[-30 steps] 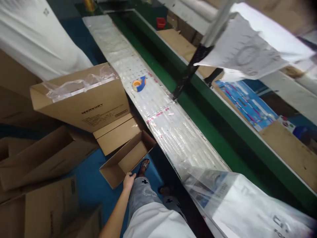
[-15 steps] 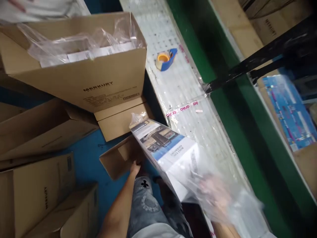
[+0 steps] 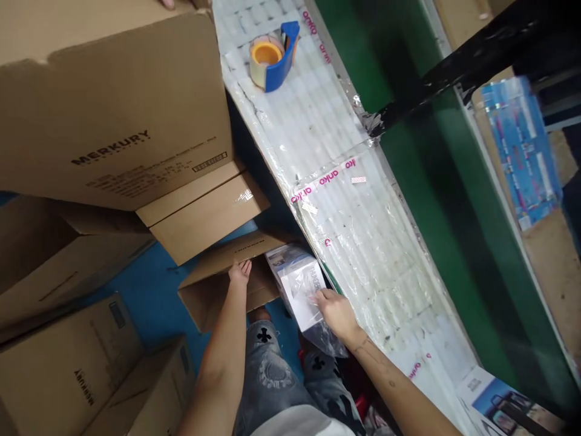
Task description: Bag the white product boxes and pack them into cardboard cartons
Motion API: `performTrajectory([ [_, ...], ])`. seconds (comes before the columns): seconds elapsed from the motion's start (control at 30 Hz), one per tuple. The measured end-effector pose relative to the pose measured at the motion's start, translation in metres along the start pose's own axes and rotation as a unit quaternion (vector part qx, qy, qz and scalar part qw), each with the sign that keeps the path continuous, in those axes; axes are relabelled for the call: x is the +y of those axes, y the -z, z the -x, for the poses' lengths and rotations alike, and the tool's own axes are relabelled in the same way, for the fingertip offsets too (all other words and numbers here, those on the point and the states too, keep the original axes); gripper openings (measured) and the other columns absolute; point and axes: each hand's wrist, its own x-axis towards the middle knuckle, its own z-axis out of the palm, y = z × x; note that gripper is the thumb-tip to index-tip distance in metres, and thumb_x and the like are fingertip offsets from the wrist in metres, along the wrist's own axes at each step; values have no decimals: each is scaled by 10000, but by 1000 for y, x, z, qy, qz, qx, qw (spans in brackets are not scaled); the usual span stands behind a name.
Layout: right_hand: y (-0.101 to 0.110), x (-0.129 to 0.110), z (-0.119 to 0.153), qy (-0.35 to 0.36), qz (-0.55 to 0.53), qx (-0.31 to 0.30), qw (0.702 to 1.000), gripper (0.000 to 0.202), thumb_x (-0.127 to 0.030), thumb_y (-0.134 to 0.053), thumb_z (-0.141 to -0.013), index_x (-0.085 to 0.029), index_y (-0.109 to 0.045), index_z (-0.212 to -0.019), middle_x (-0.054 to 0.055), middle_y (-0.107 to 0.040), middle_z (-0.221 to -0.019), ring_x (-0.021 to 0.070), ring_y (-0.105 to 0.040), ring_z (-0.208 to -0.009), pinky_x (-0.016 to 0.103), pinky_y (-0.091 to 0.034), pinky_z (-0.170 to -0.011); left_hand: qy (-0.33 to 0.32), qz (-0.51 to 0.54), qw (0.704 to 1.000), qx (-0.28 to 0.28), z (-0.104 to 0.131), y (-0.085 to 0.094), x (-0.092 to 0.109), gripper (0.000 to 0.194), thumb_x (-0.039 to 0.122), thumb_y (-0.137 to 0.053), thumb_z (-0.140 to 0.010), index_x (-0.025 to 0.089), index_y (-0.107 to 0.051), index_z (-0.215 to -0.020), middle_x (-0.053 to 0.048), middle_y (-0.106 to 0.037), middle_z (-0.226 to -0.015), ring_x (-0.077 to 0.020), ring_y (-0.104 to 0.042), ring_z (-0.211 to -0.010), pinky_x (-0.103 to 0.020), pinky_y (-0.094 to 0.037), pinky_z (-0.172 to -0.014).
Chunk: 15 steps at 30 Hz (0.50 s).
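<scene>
My left hand rests on the edge of an open brown carton near my knees, its fingers spread. A white printed box in a clear plastic bag stands tilted at the right of that carton, its far end at the carton's opening. My right hand has its fingers closed on the near part of the bagged box. Loose plastic hangs below the box's near end.
A large MERKURY carton stands at upper left, other cartons below. The plastic-covered table bears a tape dispenser and another printed box. Part of a person's hand shows at the top.
My right hand has moved the bagged box off the table's edge, down and left to the small carton. My left hand is now on the carton's upper edge. The view has shifted nearer the large carton.
</scene>
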Motion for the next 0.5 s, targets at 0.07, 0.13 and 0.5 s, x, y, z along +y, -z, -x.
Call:
performTrajectory([
  [0.07, -17, -7, -20, -50, -16, -15, 998, 271, -249, -479, -1009, -123, -670, -863, 142, -689, -866, 232, -668, -802, 293, -395, -625, -7, -22, 1000, 17, 2, 2, 5, 389, 412, -514, -990, 148, -564, -1272, -103, -659, -1168, -184, -679, -929, -367, -595, -786],
  [0.13, -37, -21, -44, -102, -41, -26, 994, 276, -240, -476, -1005, -105, -679, -876, 161, -696, -854, 240, -683, -776, 288, -401, -602, -18, -64, 997, 30, 5, 17, 5, 363, 409, -518, -989, 135, -596, -1214, -92, -683, -1102, -174, -686, -889, -364, -597, -774],
  [0.5, -114, -5, -159, -228, -229, 140, 936, 384, -305, -395, -1012, -62, -597, -1229, 191, -656, -1171, 257, -602, -1126, 346, -440, -962, -123, -395, 856, 310, -31, 172, -11, 984, 416, -751, -737, 31, -246, -1489, -385, -319, -1490, -509, -347, -1399, -676, -338, -1074],
])
